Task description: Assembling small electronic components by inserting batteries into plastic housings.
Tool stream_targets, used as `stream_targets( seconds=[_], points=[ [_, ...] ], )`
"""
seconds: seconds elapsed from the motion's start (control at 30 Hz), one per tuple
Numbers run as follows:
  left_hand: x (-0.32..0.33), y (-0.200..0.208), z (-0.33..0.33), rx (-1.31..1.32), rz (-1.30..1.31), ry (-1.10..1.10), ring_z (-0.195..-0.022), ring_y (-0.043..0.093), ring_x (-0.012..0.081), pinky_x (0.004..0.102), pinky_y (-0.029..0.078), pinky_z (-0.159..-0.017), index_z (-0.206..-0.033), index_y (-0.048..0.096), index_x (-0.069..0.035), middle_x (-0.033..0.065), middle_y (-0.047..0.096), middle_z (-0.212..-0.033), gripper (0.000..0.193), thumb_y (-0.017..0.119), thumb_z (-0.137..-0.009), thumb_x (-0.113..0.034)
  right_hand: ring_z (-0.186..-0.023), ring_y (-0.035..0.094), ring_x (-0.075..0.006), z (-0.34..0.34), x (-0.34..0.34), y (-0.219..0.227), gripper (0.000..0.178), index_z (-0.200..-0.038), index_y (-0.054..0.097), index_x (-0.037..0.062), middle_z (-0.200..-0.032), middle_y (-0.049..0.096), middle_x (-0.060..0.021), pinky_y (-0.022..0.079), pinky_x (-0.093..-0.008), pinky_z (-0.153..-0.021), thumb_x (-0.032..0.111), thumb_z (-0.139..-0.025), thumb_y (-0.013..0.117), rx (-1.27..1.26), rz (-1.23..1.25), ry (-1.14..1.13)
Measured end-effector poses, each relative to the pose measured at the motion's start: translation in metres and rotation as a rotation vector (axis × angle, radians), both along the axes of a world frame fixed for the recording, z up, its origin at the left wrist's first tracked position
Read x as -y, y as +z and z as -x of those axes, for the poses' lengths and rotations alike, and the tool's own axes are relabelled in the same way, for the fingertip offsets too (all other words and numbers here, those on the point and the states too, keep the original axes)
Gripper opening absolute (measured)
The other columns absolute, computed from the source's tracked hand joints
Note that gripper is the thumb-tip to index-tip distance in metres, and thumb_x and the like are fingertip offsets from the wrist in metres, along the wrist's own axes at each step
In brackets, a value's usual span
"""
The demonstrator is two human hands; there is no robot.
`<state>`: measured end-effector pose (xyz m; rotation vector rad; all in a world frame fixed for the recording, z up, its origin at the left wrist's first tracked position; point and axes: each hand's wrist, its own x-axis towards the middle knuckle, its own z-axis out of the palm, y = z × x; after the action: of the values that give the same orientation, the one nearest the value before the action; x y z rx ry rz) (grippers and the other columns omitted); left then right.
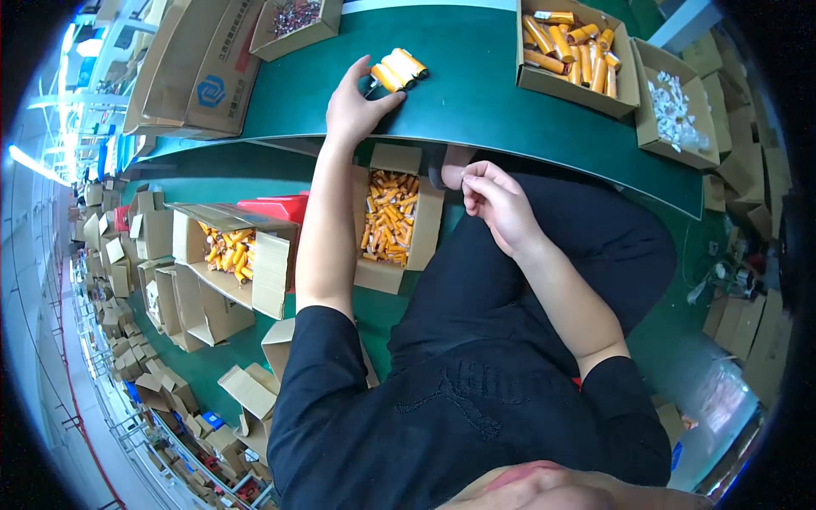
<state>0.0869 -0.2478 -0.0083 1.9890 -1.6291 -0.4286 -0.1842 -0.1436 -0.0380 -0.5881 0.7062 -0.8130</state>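
Observation:
My left hand [354, 106] reaches over the green tabletop, thumb and fingers spread beside a short row of orange-wrapped cylinders [401, 68]. They look like battery cells, lie side by side and have dark ends. The nearest one sits between the thumb and forefinger, with no clear grip on it. A small dark piece shows by the palm, too small to name. Above my lap, off the table's front edge, my right hand [501, 204] is closed with thumb and fingertips together. Whatever it may pinch is hidden.
On the green table [476, 93] stand a carton of orange cylinders [582, 53], a box of white small parts [676, 110], a box of dark reddish bits [296, 17] and a tall carton [200, 68]. Below are a box of orange pieces [391, 217] and another open carton [229, 255].

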Motion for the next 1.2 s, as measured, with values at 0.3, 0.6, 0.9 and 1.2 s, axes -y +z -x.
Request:
stream_targets(
  seconds=[0.3, 0.6, 0.9, 1.2],
  points=[
    [-0.059, 0.017, 0.033, -0.953, -0.033, 0.051, -0.099, 0.065, 0.0223, 0.033, 0.056, -0.084, -0.14, 0.052, -0.008, 0.0164, 0.063, -0.126, 0.072, 0.086, -0.077, -0.011, -0.097, 0.06, -0.0152, 0.015, 0.021, 0.025, 0.035, -0.129, 0.058, 0.0029, -0.113, 0.061, -0.0132, 0.049, -0.0266, -0.082, 0.01, -0.097, 0.066, -0.071, 0.358, -0.261],
    [-0.1, 0.023, 0.104, -1.242, -0.123, -0.138, -0.089, 0.068, 0.0214, 0.0305, 0.057, -0.077, -0.138, 0.049, -0.006, 0.0198, 0.063, -0.124, 0.071, 0.083, -0.075, -0.002, -0.096, 0.067, -0.0171, 0.029, 0.031, 0.027, 0.059, -0.142, 0.052, 0.0017, -0.112, 0.066, -0.0153, 0.055, -0.0266, -0.083, 0.009, -0.09, 0.078, -0.179, 0.505, -0.126],
    [-0.109, 0.028, 0.102, -1.346, -0.183, -0.23, -0.084, 0.07, 0.0223, 0.0309, 0.058, -0.078, -0.139, 0.047, -0.004, 0.0225, 0.065, -0.123, 0.073, 0.083, -0.075, -0.002, -0.095, 0.065, -0.0166, 0.045, 0.037, 0.025, 0.051, -0.138, 0.057, 0.0018, -0.116, 0.066, -0.0124, 0.053, -0.024, -0.081, 0.01, -0.092, 0.075, 0.004, 0.418, -0.091],
    [-0.093, 0.013, 0.097, -1.301, -0.163, -0.221, -0.094, 0.072, 0.028, 0.0358, 0.059, -0.082, -0.139, 0.051, -0.004, 0.0226, 0.066, -0.123, 0.067, 0.083, -0.08, -0.015, -0.078, 0.062, -0.0114, 0.05, 0.045, 0.027, 0.026, -0.114, 0.07, 0.0049, -0.097, 0.069, -0.005, 0.05, -0.0234, -0.067, 0.017, -0.092, 0.076, -0.383, 0.526, -0.339]
  ],
)
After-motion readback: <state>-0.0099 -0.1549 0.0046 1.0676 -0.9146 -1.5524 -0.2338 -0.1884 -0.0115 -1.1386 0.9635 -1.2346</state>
